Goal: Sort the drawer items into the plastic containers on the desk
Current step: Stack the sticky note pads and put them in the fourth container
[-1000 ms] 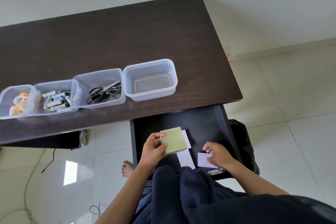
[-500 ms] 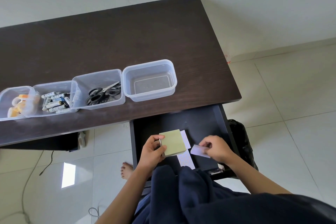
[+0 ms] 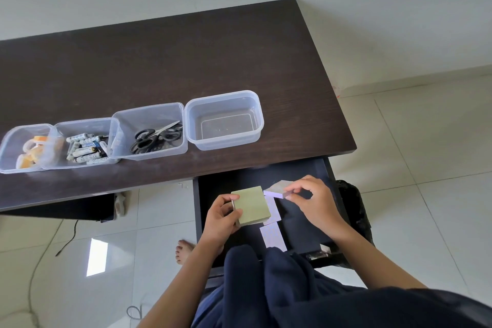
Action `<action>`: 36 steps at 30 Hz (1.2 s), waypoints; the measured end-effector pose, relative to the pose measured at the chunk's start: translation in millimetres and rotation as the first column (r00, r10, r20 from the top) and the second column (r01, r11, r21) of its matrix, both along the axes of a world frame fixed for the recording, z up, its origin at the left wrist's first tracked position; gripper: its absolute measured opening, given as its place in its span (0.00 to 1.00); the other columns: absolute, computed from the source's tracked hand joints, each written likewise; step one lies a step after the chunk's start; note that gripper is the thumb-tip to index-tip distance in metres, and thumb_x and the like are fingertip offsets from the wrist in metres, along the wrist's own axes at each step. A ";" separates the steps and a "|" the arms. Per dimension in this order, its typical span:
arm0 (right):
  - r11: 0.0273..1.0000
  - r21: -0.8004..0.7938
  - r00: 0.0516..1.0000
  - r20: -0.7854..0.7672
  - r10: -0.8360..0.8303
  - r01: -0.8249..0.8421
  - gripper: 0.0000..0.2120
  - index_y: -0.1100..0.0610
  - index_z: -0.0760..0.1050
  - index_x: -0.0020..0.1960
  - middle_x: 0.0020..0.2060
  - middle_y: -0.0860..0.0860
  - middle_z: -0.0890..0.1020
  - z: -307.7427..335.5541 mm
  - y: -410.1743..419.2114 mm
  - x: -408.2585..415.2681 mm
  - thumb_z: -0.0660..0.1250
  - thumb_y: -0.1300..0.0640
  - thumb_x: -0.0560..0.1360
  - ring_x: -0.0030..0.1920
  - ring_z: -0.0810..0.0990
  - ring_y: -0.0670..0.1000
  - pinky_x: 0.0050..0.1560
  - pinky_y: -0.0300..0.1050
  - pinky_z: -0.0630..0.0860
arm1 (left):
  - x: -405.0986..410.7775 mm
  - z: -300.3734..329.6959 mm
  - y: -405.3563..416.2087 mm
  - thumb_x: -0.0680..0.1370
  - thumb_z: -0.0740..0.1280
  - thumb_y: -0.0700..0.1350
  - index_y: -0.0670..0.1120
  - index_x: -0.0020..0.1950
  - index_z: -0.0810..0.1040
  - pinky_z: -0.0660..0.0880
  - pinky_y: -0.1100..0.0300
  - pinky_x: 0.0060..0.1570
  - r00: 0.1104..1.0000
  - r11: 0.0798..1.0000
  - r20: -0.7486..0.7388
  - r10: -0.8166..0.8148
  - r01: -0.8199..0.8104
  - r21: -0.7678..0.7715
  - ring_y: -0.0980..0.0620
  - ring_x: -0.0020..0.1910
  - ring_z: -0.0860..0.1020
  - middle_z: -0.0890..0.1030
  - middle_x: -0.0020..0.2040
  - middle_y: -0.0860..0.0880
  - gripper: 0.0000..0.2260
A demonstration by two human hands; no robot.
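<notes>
My left hand grips a green pad of sticky notes by its left edge above the open dark drawer. Just to the right, my right hand pinches a pale purple pad, lifted off the drawer floor and close to the green pad's far right corner. Two more purple pads lie flat in the drawer below them. On the desk stands an empty clear container, rightmost of a row.
Left of the empty container stand a tub of black scissors, a tub of batteries and a tub of tape rolls. A small metal clip lies at the drawer's front right. A dark bag sits beside the drawer on the floor.
My right hand picked a purple pad up from the drawer floor and carried it up and left toward the green pad. My left hand kept holding the green pad nearly still.
</notes>
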State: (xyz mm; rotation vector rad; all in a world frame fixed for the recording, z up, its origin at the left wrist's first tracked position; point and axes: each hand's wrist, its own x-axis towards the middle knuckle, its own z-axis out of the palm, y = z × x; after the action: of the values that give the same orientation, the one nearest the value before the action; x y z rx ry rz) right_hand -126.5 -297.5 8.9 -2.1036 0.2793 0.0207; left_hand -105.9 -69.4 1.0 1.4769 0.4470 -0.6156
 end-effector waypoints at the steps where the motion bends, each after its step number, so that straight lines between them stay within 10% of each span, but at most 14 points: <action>1: 1.000 0.013 1.000 0.018 0.007 -0.007 0.16 0.41 0.80 0.39 0.37 0.45 0.78 0.9 2.2 0.2 0.75 0.63 0.67 0.44 0.76 0.49 0.49 0.38 0.70 | -0.5 0.0 -0.2 0.76 0.62 0.30 0.47 0.50 0.74 0.75 0.57 0.37 1.000 1.000 -0.001 -0.003 0.003 -0.001 0.49 0.43 0.78 0.80 0.43 0.47 0.12; 16: 0.999 0.025 0.995 0.089 0.034 -0.036 0.07 0.48 0.83 0.43 0.52 0.44 0.76 12.1 28.8 2.5 0.75 0.60 0.69 0.58 0.73 0.44 0.60 0.33 0.65 | -3.0 1.9 -1.9 0.76 0.62 0.31 0.46 0.53 0.74 0.76 0.55 0.39 0.999 0.999 0.003 -0.037 0.037 -0.027 0.48 0.44 0.79 0.80 0.45 0.46 0.12; 21: 0.999 0.038 0.981 0.196 0.010 -0.018 0.09 0.51 0.83 0.43 0.43 0.44 0.80 19.6 28.8 9.7 0.75 0.64 0.68 0.46 0.79 0.44 0.52 0.34 0.72 | -1.7 2.7 -1.9 0.76 0.62 0.31 0.46 0.53 0.74 0.76 0.56 0.39 0.999 0.999 0.012 -0.034 0.034 -0.031 0.48 0.45 0.79 0.80 0.45 0.46 0.12; 36: 0.954 0.282 0.967 -0.252 -0.025 0.098 0.10 0.53 0.79 0.48 0.38 0.50 0.84 2.6 43.4 10.3 0.75 0.60 0.69 0.41 0.83 0.51 0.45 0.41 0.78 | -2.9 8.2 -2.5 0.76 0.65 0.32 0.46 0.57 0.72 0.78 0.43 0.50 0.990 0.994 0.099 -0.104 0.106 -0.020 0.44 0.49 0.81 0.81 0.51 0.42 0.13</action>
State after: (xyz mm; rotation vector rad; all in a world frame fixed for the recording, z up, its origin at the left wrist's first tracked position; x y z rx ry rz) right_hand -116.3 -254.1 11.5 -1.7945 0.4623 0.2721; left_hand -108.9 -71.9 9.2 1.5064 0.2856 -0.6265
